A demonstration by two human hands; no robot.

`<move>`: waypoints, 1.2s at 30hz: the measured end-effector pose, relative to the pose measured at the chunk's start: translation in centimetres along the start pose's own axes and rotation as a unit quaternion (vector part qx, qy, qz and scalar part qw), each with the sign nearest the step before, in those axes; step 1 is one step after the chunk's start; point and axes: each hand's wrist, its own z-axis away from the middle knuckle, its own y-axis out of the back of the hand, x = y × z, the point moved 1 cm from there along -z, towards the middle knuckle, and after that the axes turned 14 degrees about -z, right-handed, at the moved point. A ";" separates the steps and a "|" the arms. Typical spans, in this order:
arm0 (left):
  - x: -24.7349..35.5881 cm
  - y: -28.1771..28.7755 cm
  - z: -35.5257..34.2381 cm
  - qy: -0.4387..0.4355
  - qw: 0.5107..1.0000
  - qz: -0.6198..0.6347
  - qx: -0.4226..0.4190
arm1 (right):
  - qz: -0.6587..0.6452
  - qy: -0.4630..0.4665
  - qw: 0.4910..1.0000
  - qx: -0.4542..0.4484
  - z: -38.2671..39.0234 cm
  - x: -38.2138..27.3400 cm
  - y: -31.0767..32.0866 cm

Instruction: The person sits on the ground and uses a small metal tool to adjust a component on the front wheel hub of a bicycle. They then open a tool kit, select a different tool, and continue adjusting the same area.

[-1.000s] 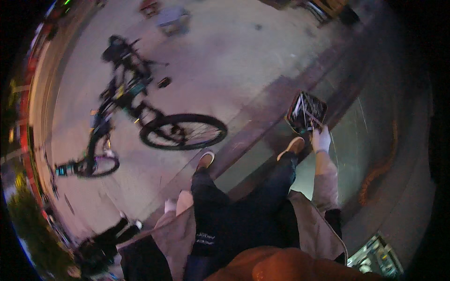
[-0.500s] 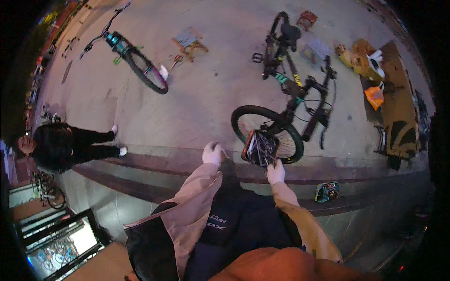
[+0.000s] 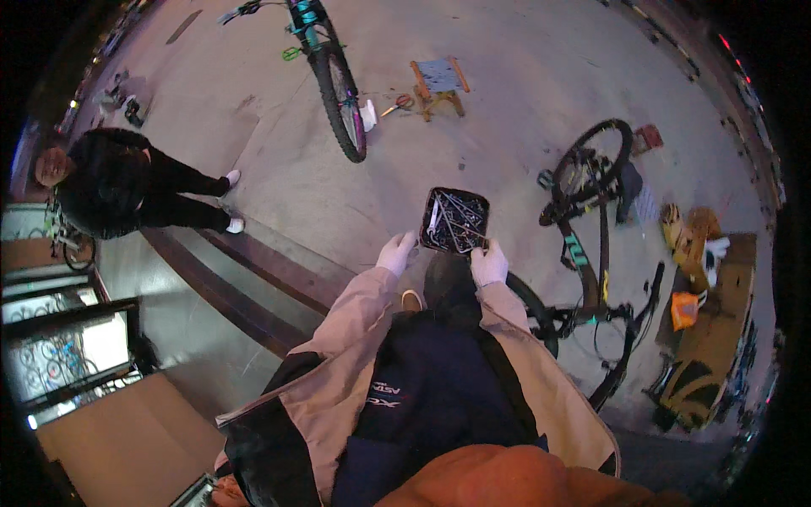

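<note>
A black rectangular tray [image 3: 455,247] filled with metal hand tools, wrenches among them, is held out in front of me. My right hand [image 3: 489,264], in a pale glove, is closed on the tray's near right corner. Just left of the tray is my left hand [image 3: 396,253], also gloved, with its fingers curled in. Whether it holds something small is hidden, and a narrow gap seems to separate it from the tray. Below the tray, one of my shoes [image 3: 411,301] shows on the ground.
A black bicycle [image 3: 583,245] lies to my right. Ahead are another bicycle [image 3: 334,80], a folding stool [image 3: 439,76] and orange-handled scissors [image 3: 399,104]. A person [image 3: 110,182] in black stands at left, near steps [image 3: 228,287]. Flattened cardboard [image 3: 718,338] and an orange bag [image 3: 685,310] lie at right.
My view has turned left, and I have moved off the step edge. The tray, still in my right hand, now appears level, its tools in plain sight. My left hand is closer to it.
</note>
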 end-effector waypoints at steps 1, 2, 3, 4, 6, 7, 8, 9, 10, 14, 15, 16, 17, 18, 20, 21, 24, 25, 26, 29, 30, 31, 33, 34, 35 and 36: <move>1.6 0.6 -1.1 -0.010 1.000 0.020 0.017 | -0.001 0.012 1.000 -0.020 -2.6 -1.6 -0.5; 3.3 1.0 -2.2 -0.022 0.998 0.043 0.036 | 0.010 0.003 0.999 -0.049 -4.9 -3.0 -0.9; 5.1 1.5 -3.4 -0.034 0.996 0.062 0.057 | 0.020 0.022 0.998 -0.062 -7.3 -4.3 -1.2; 6.8 2.3 -4.6 -0.022 0.997 0.058 0.041 | 0.029 0.040 0.996 -0.075 -9.6 -5.6 -1.5; 10.9 3.7 -8.1 -0.015 0.999 0.051 0.010 | 0.045 0.098 0.988 -0.112 -15.6 -8.6 -2.2; 12.7 3.8 -9.8 -0.020 0.996 0.076 0.034 | 0.062 0.106 0.984 -0.131 -18.8 -10.3 -2.9; 14.5 3.4 -11.4 -0.024 0.993 0.105 0.056 | 0.064 0.137 0.975 -0.165 -21.7 -11.9 -2.8; 16.9 3.3 -13.7 -0.027 0.987 0.141 0.076 | 0.069 0.155 0.966 -0.194 -25.0 -14.1 -3.6; 18.9 3.0 -15.3 -0.054 0.985 0.136 0.095 | 0.096 0.164 0.960 -0.205 -28.4 -16.4 -4.0; 27.4 1.6 -21.6 -0.034 0.966 0.165 0.196 | 0.182 0.180 0.925 -0.281 -39.3 -25.9 -3.7; 29.3 1.6 -22.7 -0.042 0.966 0.162 0.197 | 0.201 0.189 0.916 -0.293 -41.6 -28.3 -3.9; 32.5 3.6 -25.7 -0.057 0.968 0.149 0.195 | 0.191 0.220 0.907 -0.305 -45.5 -31.8 -5.8; 33.8 3.4 -26.4 -0.025 0.971 0.143 0.190 | 0.204 0.221 0.896 -0.325 -47.1 -33.4 -5.9; 35.0 2.5 -26.9 -0.029 0.945 0.276 0.170 | 0.217 0.225 0.885 -0.344 -48.5 -34.7 -5.9; 39.1 4.6 -31.4 -0.121 0.936 0.260 0.203 | 0.237 0.323 0.857 -0.325 -53.7 -39.5 -8.7; 40.2 4.9 -32.3 -0.153 0.927 0.255 0.227 | 0.244 0.331 0.848 -0.335 -55.1 -41.1 -9.2; 41.1 3.6 -32.9 -0.118 0.899 0.300 0.296 | 0.271 0.345 0.825 -0.356 -55.3 -43.3 -9.1; 41.5 3.2 -33.0 -0.096 0.895 0.313 0.302 | 0.299 0.347 0.816 -0.354 -55.3 -43.9 -8.9; 41.8 2.9 -32.5 -0.095 0.897 0.270 0.336 | 0.339 0.340 0.807 -0.343 -55.5 -45.0 -8.5; 42.9 1.6 -30.9 -0.137 0.871 0.265 0.390 | 0.316 0.354 0.797 -0.373 -56.0 -46.6 -7.9; 43.4 1.0 -30.0 -0.132 0.861 0.283 0.401 | 0.289 0.343 0.792 -0.415 -56.8 -47.3 -7.7; 43.7 0.6 -29.7 -0.125 0.857 0.289 0.407 | 0.291 0.412 0.751 -0.426 -57.7 -47.6 -7.6; 44.0 -0.5 -28.2 -0.136 0.820 0.345 0.435 | 0.197 0.131 0.817 -0.525 -60.3 -48.6 -7.3; 44.2 -1.1 -28.0 -0.146 0.805 0.375 0.436 | 0.226 0.164 0.816 -0.506 -62.0 -49.1 -7.3; 44.3 -1.9 -27.6 -0.139 0.789 0.409 0.438 | 0.240 0.146 0.827 -0.488 -63.4 -49.2 -7.4; 44.6 -2.4 -27.9 -0.104 0.800 0.369 0.462 | 0.371 0.474 0.680 -0.419 -65.1 -50.4 -7.7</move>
